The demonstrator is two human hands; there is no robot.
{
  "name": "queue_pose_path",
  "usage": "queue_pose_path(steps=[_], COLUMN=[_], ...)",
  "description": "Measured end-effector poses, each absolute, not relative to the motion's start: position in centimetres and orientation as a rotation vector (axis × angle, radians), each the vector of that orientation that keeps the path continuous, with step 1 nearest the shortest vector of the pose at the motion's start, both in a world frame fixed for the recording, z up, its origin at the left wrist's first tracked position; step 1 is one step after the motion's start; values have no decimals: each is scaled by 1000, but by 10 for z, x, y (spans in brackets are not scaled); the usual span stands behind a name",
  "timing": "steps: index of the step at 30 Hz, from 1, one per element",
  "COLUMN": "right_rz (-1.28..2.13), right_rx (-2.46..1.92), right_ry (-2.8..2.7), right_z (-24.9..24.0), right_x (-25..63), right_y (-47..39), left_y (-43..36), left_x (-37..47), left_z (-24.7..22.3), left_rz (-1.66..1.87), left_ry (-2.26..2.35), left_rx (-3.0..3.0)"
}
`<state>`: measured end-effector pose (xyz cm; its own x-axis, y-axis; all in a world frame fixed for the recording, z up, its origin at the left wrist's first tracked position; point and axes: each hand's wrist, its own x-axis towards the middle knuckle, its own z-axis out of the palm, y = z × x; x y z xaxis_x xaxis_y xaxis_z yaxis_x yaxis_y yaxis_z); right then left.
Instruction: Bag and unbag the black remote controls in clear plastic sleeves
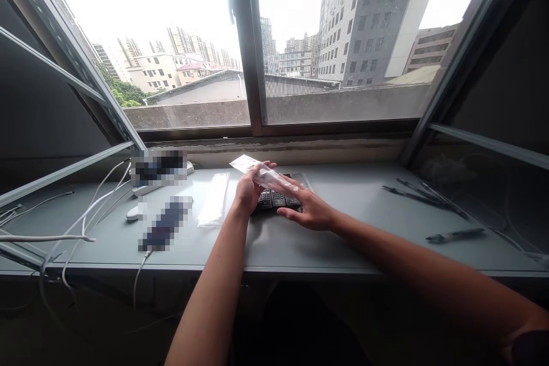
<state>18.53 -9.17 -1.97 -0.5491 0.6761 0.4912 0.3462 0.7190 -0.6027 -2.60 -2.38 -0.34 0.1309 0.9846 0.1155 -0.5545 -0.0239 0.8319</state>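
A clear plastic bag (274, 176) is held above the desk, slanting down from upper left to lower right. My left hand (247, 190) is closed on its left part, thumb and fingers pinching the film. At the bag's lower right end, my right hand (315, 211) touches the film with its stretched fingers, while the thumb stands apart below. Under the hands lie several black devices with rows of buttons (278, 199), like remote controls, partly hidden by the bag and fingers. To the left of my left hand rests a flat stack of clear plastic bags (214, 199).
White cables (88, 211) run over the grey desk (343, 251) at left, near a power strip (189, 168), a white mouse-like object (132, 214) and a blurred-out phone-like item (165, 226). Pens (454, 235) lie at right. Metal frame posts flank the window.
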Motion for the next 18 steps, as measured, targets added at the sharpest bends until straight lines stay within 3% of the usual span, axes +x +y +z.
queue_pose_path(steps=[9, 18], right_rz=[598, 627], right_rx=[-781, -806], right_ry=[-2176, -2190], right_z=[-23, -20], right_x=[188, 187], right_y=[-92, -96], left_y=[-10, -10], left_x=[-40, -43], left_z=[-5, -4], left_rz=[1701, 1753], left_ry=[703, 732], left_rx=[513, 413])
